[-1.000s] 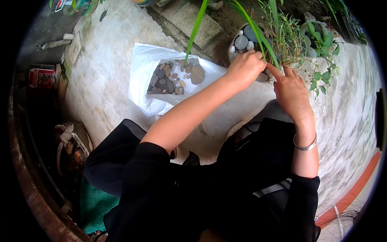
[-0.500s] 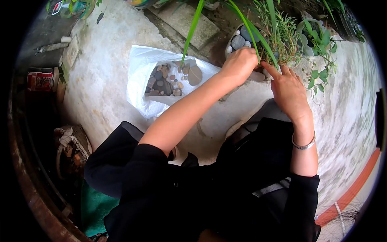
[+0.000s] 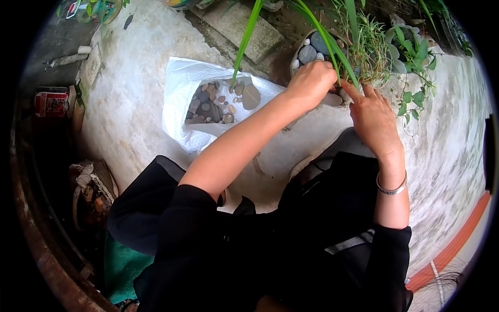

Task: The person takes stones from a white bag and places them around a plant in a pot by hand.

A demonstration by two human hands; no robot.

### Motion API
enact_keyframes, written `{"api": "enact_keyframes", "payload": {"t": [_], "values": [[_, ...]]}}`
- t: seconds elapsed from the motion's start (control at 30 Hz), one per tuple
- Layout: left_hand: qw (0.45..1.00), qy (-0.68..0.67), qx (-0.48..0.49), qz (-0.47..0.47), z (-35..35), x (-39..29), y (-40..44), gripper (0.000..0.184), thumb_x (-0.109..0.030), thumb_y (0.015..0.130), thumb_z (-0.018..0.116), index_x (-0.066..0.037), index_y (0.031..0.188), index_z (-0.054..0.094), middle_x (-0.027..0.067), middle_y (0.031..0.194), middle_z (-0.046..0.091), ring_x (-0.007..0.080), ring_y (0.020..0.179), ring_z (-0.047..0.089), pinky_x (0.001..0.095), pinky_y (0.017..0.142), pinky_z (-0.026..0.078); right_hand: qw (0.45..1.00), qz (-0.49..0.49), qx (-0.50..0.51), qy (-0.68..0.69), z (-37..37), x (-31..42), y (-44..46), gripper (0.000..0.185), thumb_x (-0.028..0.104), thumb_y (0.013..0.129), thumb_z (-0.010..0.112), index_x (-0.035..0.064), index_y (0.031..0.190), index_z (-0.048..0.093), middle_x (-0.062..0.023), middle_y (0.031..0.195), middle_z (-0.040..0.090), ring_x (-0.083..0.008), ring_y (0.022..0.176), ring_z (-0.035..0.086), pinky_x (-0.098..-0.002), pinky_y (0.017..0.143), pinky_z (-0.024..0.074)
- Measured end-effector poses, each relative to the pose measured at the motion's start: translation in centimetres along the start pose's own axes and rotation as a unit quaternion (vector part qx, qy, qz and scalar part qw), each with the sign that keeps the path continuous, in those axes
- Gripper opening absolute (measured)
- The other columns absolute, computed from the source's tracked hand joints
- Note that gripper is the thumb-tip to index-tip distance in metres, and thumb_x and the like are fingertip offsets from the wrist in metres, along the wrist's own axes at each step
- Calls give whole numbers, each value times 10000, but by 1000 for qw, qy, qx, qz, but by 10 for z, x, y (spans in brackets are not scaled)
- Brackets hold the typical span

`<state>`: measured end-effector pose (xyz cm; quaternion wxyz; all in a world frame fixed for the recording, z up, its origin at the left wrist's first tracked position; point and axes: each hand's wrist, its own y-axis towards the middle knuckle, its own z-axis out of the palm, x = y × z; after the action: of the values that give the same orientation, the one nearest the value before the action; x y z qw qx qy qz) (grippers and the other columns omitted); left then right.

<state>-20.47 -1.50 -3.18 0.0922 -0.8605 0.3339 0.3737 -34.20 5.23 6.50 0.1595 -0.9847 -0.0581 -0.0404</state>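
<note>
My left hand point(image 3: 313, 82) reaches over the front rim of a planter point(image 3: 294, 56). Its fingers are curled together, and their tips and whatever they hold are hidden. Close beside it, my right hand point(image 3: 375, 115) wears a bracelet on the wrist; its fingers are apart, with the index finger stretched toward the left fingertips. Grey pebbles point(image 3: 307, 54) fill the planter's left side around both hands. A flat stone point(image 3: 332, 99) lies at its front, just below the fingers. Long green leaves point(image 3: 332, 49) and a thin-leaved plant point(image 3: 371, 54) rise over the hands.
To the left, a white plastic bag point(image 3: 179, 83) lies open with many loose stones point(image 3: 210, 106) inside. A trailing leafy plant point(image 3: 416, 99) hangs over the right edge. Concrete slabs point(image 3: 249, 34) lie behind the bag, and a woven sack point(image 3: 93, 190) sits low at the left.
My left hand has shifted very slightly to the right at the planter. My right hand stays almost where it was, and the bag of stones looks the same.
</note>
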Motion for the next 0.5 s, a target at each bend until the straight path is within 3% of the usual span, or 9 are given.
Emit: {"api": "enact_keyframes", "payload": {"t": [0.07, 0.13, 0.23, 0.27, 0.33, 0.37, 0.43, 0.5], "values": [[1000, -3, 4, -8, -6, -4, 0, 143, -8, 705, 614, -31, 839, 659, 134, 833, 619, 307, 829, 598, 389, 703, 490, 1000, -8, -15, -13, 2, -1, 1, 500, 32, 799, 465, 169, 1279, 479, -187, 1126, 540, -339, 1043, 527, -414, 908, 406], [998, -37, -24, -36, -15, -12, -3, 77, -33, 681, 621, 10, 744, 631, 159, 825, 617, 325, 845, 609, 404, 697, 507, 1000, 2, 8, -4, -3, -1, 1, 508, 30, 796, 465, 172, 1284, 474, -195, 1143, 534, -344, 1044, 527, -419, 911, 406], [996, 23, -79, 28, -30, -11, -14, 95, 1, 726, 601, 8, 818, 625, 109, 745, 592, 265, 685, 572, 357, 632, 478, 1000, -8, 8, -1, 5, -3, 1, 518, 27, 792, 465, 174, 1289, 467, -212, 1171, 523, -357, 1030, 536, -428, 908, 411], [996, 32, -79, 22, -37, -9, -22, 95, 1, 726, 601, 8, 818, 625, 109, 745, 592, 265, 685, 572, 357, 632, 478, 1000, -13, -15, -15, 8, -5, 0, 520, 26, 791, 466, 174, 1290, 464, -221, 1181, 518, -364, 1015, 545, -434, 901, 417], [988, -13, -118, 95, -59, -1, -43, 62, -36, 778, 587, 0, 814, 621, 106, 747, 596, 249, 692, 578, 345, 616, 478, 1000, -23, -16, -5, 4, -1, -2, 531, 19, 785, 483, 182, 1290, 463, -230, 1173, 522, -373, 969, 567, -435, 856, 445], [988, -29, -135, 73, -74, 4, -53, 89, -83, 832, 560, -16, 840, 618, 104, 744, 605, 249, 679, 588, 338, 608, 479, 1000, -3, 13, 10, -1, 2, -3, 532, 26, 785, 506, 188, 1289, 463, -230, 1163, 527, -373, 955, 572, -431, 833, 457], [988, -12, -50, -143, -109, 9, -74, 103, -96, 849, 550, -16, 869, 611, 121, 733, 614, 271, 667, 599, 340, 609, 480, 999, 3, 36, 33, -4, 4, -6, 521, 78, 784, 587, 200, 1278, 469, -242, 1143, 532, -372, 915, 586, -420, 773, 487], [970, 118, 48, -206, -131, 26, -92, 104, -86, 841, 523, -16, 852, 599, 165, 752, 623, 328, 734, 614, 389, 661, 485, 998, -1, 55, 24, -9, 9, -12, 512, 100, 785, 601, 194, 1271, 473, -250, 1138, 531, -371, 894, 593, -420, 762, 491]]}}
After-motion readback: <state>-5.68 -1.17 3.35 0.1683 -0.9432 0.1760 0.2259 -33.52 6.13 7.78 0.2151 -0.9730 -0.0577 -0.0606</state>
